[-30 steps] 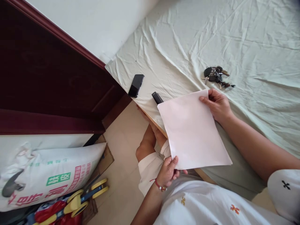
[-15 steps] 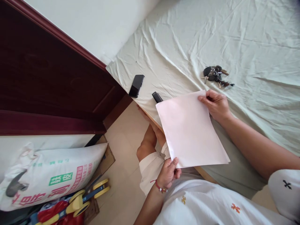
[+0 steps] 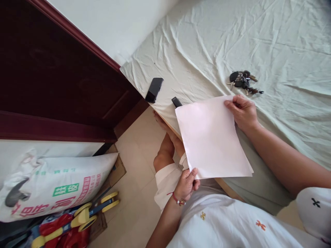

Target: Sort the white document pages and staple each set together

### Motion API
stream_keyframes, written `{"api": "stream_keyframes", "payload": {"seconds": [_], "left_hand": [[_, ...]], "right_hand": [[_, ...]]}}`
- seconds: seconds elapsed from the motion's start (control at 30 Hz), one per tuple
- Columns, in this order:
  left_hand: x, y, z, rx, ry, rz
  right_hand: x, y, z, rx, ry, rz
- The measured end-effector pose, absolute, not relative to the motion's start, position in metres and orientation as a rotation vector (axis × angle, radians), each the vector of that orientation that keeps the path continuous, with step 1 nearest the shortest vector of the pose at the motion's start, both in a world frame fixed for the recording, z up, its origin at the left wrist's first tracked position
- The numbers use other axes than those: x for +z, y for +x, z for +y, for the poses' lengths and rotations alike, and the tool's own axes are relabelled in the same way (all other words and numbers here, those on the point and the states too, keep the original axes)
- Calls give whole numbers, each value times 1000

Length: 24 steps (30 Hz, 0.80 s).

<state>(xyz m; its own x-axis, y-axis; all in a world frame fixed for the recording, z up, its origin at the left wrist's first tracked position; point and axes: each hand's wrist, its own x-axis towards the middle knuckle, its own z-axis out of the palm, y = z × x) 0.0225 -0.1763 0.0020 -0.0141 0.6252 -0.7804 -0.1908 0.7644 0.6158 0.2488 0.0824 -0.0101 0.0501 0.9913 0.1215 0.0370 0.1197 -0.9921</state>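
Paper (image 3: 210, 137) | left hand (image 3: 186, 184) and right hand (image 3: 244, 112) clamped on opposite corners | keys (image 3: 243, 81) on cloth (image 3: 289, 51)

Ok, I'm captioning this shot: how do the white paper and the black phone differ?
Color: the paper is white; the phone is black.
Support: the paper is held by the left hand and right hand; the phone lies on the pale cloth, untouched.
Size: the paper looks much larger than the phone.
Shared: both are roughly rectangular.
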Motion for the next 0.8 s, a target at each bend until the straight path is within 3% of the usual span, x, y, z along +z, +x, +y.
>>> {"api": "stream_keyframes", "payload": {"seconds": [0.3,0.53,0.8], "left_hand": [[6,19,-186,636,378,1439],[5,23,-213,665,436,1456],[-13,31,-237,776,453,1473]], "right_hand": [[-8,249,89,1197,-1170,-1246],[27,252,75,873,-1118,-1566],[85,284,-14,1015,-502,-1857]]}}
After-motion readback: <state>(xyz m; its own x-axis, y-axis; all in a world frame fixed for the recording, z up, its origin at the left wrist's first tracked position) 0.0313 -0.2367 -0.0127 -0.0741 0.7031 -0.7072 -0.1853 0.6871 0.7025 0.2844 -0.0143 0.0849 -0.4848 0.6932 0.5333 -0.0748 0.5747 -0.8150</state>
